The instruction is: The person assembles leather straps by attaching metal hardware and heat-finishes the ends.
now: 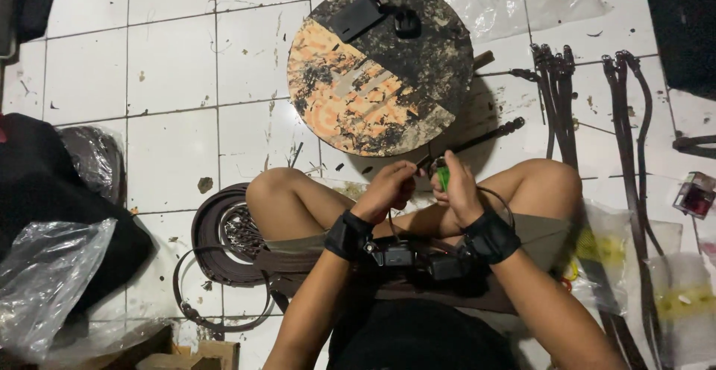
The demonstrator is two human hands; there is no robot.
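Note:
My left hand pinches the end of a thin dark leather strap that runs up and to the right over the floor. My right hand grips a small green lighter right at that strap end. Both wrists wear black bands. I sit cross-legged with my knees to either side; the hands hover above my shins, just in front of a round, worn wooden board.
A coiled dark belt lies by my left knee. Several brown straps lie on the white tiles at right, more of them beside. Clear plastic bags sit at left, packets at right. A black clamp rests on the board.

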